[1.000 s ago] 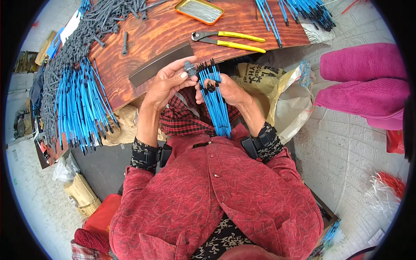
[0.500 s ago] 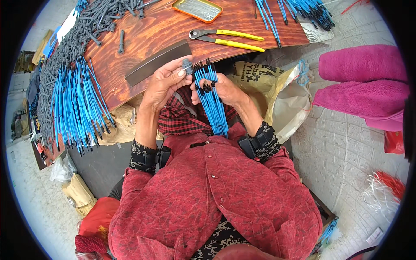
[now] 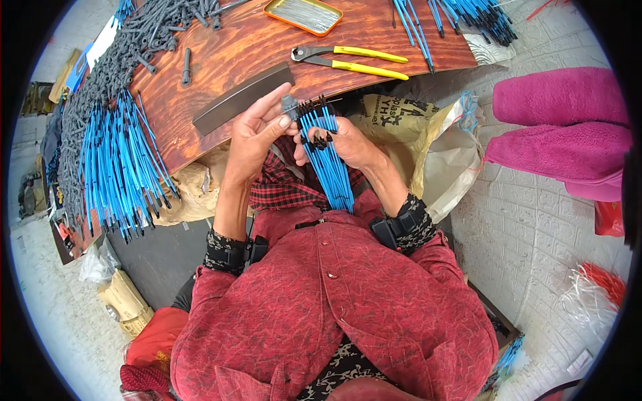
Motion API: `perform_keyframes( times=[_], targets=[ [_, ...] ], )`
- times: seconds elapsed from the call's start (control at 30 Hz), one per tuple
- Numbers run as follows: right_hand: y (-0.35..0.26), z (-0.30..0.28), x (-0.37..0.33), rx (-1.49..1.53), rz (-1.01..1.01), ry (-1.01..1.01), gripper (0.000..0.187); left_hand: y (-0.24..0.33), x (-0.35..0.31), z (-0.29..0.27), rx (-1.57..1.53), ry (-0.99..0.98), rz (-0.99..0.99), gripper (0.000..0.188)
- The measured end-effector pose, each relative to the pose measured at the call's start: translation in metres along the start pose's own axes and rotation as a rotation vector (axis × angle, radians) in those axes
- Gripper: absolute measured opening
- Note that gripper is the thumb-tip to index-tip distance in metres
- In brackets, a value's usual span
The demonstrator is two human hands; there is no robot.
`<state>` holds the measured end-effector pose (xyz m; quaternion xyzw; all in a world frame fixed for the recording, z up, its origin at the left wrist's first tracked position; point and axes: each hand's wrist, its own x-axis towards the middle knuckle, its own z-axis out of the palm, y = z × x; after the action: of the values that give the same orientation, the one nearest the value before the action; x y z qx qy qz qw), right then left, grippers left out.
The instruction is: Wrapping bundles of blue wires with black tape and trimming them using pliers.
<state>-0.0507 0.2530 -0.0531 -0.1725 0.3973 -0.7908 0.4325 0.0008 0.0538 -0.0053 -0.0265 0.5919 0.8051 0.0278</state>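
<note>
My right hand (image 3: 349,142) is wrapped round a bundle of thin blue cables (image 3: 330,170) with black end pieces, its thumb lying across them. The lower end of the bundle hangs toward my lap. To its left, my left hand (image 3: 261,128) pinches a small grey plastic part (image 3: 289,105) between thumb and fingers, the upper fingers stretched out. The grey part sits right beside the bundle's black tips; whether they touch I cannot tell. A thin pin-like line shows near those tips, too small to name.
A wooden table (image 3: 234,43) bears yellow-handled pincers (image 3: 351,59), an orange tin (image 3: 304,15) of thin metal pins, a dark brown bar (image 3: 244,97) along its edge, a heap of grey plastic parts (image 3: 157,33) and more blue cables (image 3: 120,160). An open sack (image 3: 445,160) stands right; magenta towels (image 3: 558,127) hang beyond.
The fingers of my left hand have straightened and spread while its thumb stays at the grey part. My right hand and the cable bundle have barely shifted.
</note>
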Motion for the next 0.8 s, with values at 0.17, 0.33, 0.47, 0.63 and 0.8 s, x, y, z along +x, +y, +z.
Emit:
perform_keyframes(
  times=[0.17, 0.33, 0.47, 0.63, 0.8],
  targets=[
    [0.0, 0.003, -0.003, -0.018, 0.009, 0.02, 0.033, 0.003, -0.005, 0.002, 0.047, -0.002, 0.015, 0.054],
    [0.0, 0.008, -0.005, -0.041, 0.016, 0.033, 0.03, 0.005, -0.008, -0.001, 0.087, 0.015, 0.035, 0.055],
    [-0.003, 0.016, -0.008, -0.039, 0.023, 0.054, 0.028, 0.008, -0.01, -0.001, -0.052, 0.014, -0.044, 0.056],
    [0.001, 0.011, -0.008, -0.042, 0.008, 0.043, 0.029, 0.012, -0.012, 0.004, -0.007, -0.012, 0.016, 0.064],
    [0.002, 0.012, -0.009, -0.084, -0.008, 0.057, 0.032, 0.012, -0.017, 0.01, 0.088, 0.011, 0.042, 0.066]
  ],
)
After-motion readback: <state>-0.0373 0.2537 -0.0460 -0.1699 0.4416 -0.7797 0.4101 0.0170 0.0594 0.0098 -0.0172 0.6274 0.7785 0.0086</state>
